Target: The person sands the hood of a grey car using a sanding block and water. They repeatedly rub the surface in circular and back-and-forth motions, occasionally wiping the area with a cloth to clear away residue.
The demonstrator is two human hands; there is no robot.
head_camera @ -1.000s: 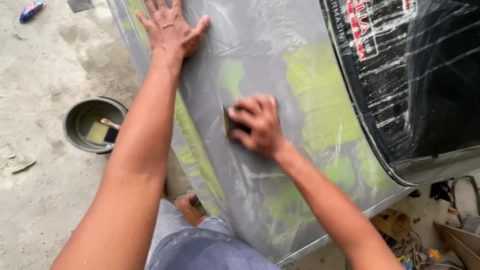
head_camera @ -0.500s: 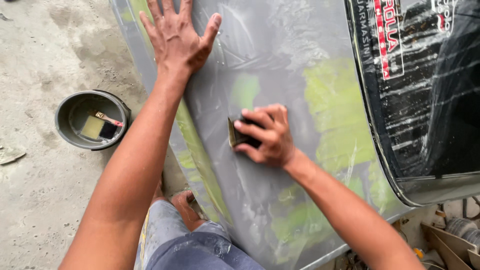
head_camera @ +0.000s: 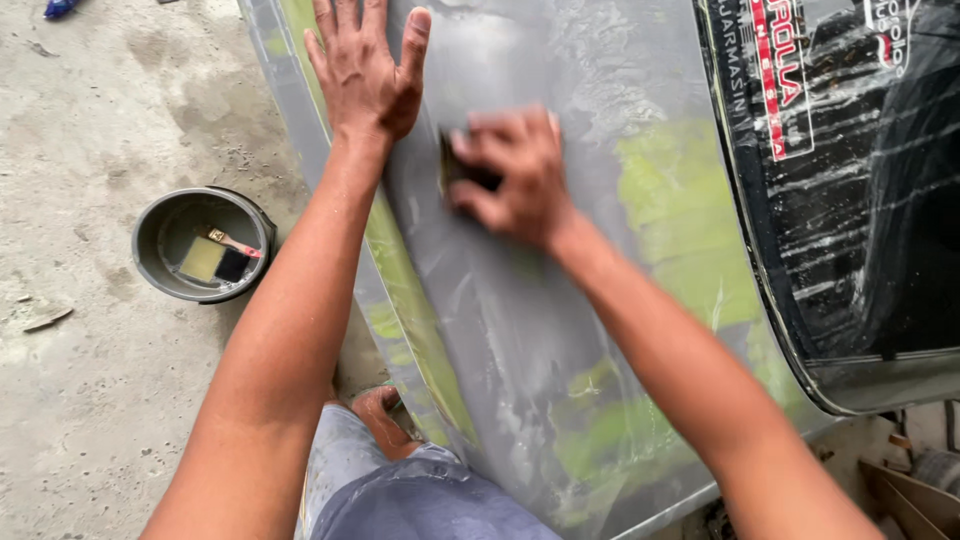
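Right hand (head_camera: pixel 515 175) motion-blurred, its fingers covering most of a small dark block (head_camera: pixel 462 172); the block's shape and material cannot be told. Left hand (head_camera: pixel 365 70): fingertips cut off by the top edge. Grey panel (head_camera: pixel 520 350) runs past the top and bottom edges. Dark window (head_camera: pixel 860 200) cropped at right. Items inside the grey bucket (head_camera: pixel 160 235) too small to identify.

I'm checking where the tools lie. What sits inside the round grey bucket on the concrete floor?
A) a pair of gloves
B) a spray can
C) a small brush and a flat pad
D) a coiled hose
C: the grey bucket holds a small brush lying beside a flat yellowish pad.
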